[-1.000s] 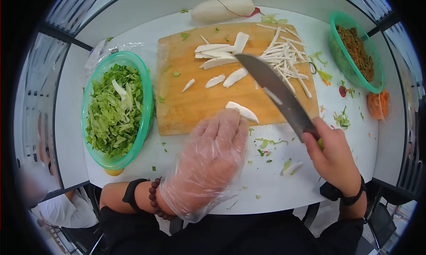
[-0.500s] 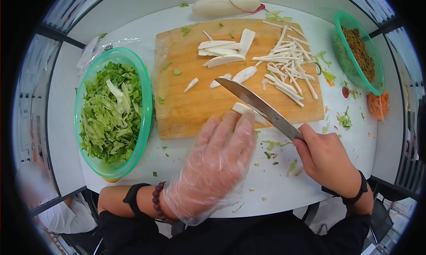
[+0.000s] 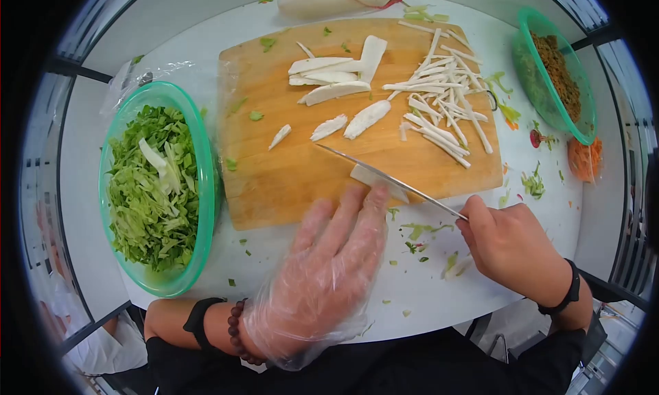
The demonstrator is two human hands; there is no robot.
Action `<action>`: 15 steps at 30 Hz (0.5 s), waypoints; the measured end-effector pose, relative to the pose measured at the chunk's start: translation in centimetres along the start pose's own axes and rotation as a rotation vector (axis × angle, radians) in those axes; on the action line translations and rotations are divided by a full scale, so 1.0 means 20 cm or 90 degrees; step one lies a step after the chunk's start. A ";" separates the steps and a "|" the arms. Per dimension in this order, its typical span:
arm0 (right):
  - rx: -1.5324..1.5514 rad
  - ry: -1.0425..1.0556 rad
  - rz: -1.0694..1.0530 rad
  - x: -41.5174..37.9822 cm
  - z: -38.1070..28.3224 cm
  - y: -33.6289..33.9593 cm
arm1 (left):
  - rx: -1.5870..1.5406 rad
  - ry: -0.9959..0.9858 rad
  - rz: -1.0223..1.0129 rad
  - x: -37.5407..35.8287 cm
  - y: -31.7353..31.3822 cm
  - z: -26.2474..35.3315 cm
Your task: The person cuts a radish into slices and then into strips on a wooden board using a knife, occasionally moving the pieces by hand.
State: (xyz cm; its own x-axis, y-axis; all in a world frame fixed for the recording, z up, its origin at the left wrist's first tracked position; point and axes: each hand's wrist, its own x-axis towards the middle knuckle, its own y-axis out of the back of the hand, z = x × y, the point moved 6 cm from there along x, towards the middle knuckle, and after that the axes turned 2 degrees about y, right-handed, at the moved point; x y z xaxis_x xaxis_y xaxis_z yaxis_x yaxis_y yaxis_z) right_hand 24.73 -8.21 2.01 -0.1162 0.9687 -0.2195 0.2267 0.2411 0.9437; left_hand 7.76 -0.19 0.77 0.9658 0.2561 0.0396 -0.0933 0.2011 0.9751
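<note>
My right hand [image 3: 499,244] grips a kitchen knife [image 3: 427,197] by its handle, the blade edge-down over a pale slice of white radish [image 3: 367,175] at the near side of the wooden cutting board [image 3: 288,168]. My left hand [image 3: 319,278], in a clear plastic glove, has its fingers stretched out and slightly spread. Its fingertips rest at the near edge of that slice. Farther up the board lie larger radish slices [image 3: 334,92], and thin radish strips [image 3: 439,86] are heaped on the right.
Chopped greens fill a green bowl [image 3: 204,202] on the left. A second green bowl [image 3: 532,72] at the right holds brown crumbly food, near a bag of shredded carrot [image 3: 583,159]. A whole white radish [image 3: 329,1] lies behind the board. Vegetable scraps [image 3: 533,182] dot the table.
The knife has turned more edge-down, and its tip has dropped nearer, onto the slice. My left hand has shifted slightly left. The board and left bowl appear farther left in view.
</note>
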 end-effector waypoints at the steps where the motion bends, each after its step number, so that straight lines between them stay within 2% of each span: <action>1: -0.006 0.007 -0.015 0.01 0.00 0.00 | -0.010 0.002 -0.009 0.00 0.00 -0.01; 4: -0.009 0.010 -0.051 0.04 0.01 0.02 | -0.041 -0.002 -0.017 -0.01 0.00 -0.02; 7: -0.035 0.043 -0.015 0.08 -0.01 0.03 | -0.029 0.012 -0.016 -0.02 -0.01 0.00; 10: -0.004 0.009 -0.032 0.13 -0.01 0.03 | -0.021 0.009 -0.027 -0.01 -0.01 0.00; 15: -0.023 0.008 0.017 0.16 0.02 0.03 | 0.008 0.023 -0.024 -0.01 0.00 0.02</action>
State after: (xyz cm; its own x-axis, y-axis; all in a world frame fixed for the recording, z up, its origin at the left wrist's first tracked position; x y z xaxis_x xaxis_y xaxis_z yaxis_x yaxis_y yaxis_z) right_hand 24.94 -4.95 1.73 -0.1230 0.9739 -0.1906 0.1955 0.2121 0.9575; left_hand 7.60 -0.55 0.77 0.9593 0.2823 -0.0049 -0.0536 0.1990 0.9785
